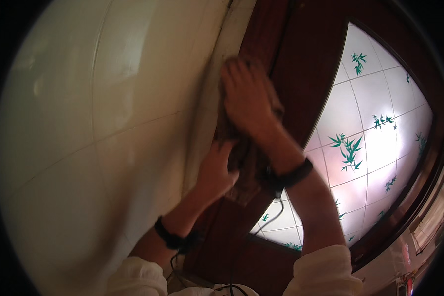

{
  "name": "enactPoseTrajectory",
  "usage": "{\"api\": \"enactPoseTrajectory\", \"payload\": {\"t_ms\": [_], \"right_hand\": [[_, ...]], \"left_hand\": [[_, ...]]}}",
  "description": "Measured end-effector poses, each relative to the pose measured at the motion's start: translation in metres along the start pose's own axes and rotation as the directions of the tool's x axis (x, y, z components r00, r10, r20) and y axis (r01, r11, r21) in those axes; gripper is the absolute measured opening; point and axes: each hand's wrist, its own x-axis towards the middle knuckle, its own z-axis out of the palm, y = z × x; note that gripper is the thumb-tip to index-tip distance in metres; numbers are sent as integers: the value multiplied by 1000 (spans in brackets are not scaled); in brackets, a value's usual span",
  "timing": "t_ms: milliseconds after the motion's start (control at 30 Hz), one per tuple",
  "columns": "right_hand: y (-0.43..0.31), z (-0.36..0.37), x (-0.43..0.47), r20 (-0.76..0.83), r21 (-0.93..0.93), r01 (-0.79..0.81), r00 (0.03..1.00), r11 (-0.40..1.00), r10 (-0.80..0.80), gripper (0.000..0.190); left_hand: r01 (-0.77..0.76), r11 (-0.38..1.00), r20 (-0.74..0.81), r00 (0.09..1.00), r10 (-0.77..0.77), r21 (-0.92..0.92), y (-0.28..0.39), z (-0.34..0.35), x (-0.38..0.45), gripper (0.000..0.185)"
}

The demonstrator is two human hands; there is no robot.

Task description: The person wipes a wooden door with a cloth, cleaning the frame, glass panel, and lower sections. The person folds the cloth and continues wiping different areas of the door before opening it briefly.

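A brown patterned cloth [244, 188] lies bunched against a dark red wooden frame [299, 70], beside the tiled wall. Over its upper part my right hand [246, 96] is pressed, fingers stretched upward and slightly curled, with cloth showing along both sides of the hand. Lower down, my left hand [216, 168] meets the cloth's left edge, its thumb spread from the fingers. Blur and the dark cloth hide whether those left fingers grip it. Each wrist wears a black band [294, 175] with a thin cable.
Glossy cream tiles [59, 122] cover the wall on the left. At right, the frame holds a bright frosted glass pane [362, 148] with green bamboo-leaf prints. A black cable [277, 214] hangs from the right wrist. Further room surfaces show at the lower right.
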Motion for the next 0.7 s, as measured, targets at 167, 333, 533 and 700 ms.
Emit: {"api": "enactPoseTrajectory", "payload": {"t_ms": [167,333,533,700], "right_hand": [[-100,-34,-103,220,163,-275,946,947,237,61],[-113,-30,-152,170,267,-373,926,889,338,58],[-63,-53,-144,18,598,-557,729,577,685,67],[-4,-107,-103,-253,812,-330,544,482,800,59]], "left_hand": [[144,987,110,985,-136,-73,-39,16,-109,66],[154,975,66,987,-145,-160,-47,31,-121,56],[-135,976,-148,983,110,-169,-2,28,-78,58],[-515,854,-380,807,452,-79,53,23,-7,50]]}}
